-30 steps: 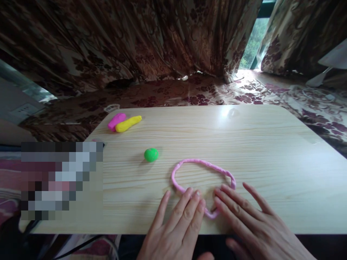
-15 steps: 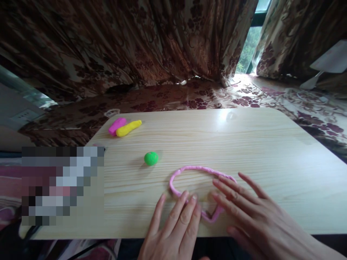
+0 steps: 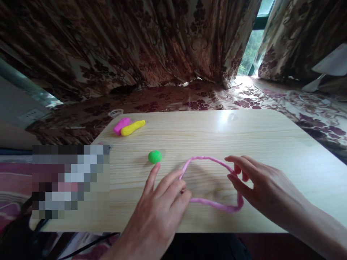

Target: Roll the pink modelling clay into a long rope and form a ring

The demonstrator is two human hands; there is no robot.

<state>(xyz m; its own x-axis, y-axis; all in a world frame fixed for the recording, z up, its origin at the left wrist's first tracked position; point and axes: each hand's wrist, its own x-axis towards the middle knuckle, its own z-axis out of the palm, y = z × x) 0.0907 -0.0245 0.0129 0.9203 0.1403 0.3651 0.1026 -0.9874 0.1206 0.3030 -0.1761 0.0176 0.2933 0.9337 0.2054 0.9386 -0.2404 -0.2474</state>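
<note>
A thin pink loop of modelling clay (image 3: 217,204) is stretched between my hands, low over the front of the wooden table (image 3: 130,213). Its left end is in my left hand (image 3: 162,206), fingers closed around the strand, with one finger stretched out towards a green clay ball (image 3: 154,157). At the loop's right side, my right hand (image 3: 252,177) pinches the strand between thumb and fingers. The upper part of the loop seems lifted off the wood, with a shadow beneath it.
At the table's far left lie a yellow clay roll (image 3: 133,128) and a magenta clay piece (image 3: 121,126), touching. A blurred-out area covers something at the left edge. Behind hang patterned curtains (image 3: 162,43), and a white lamp (image 3: 330,63) stands at the right.
Both hands were flat over the pink loop, pressing its front strand. Now they have moved apart to its two ends and grip it, raising part of it. The view has shifted slightly.
</note>
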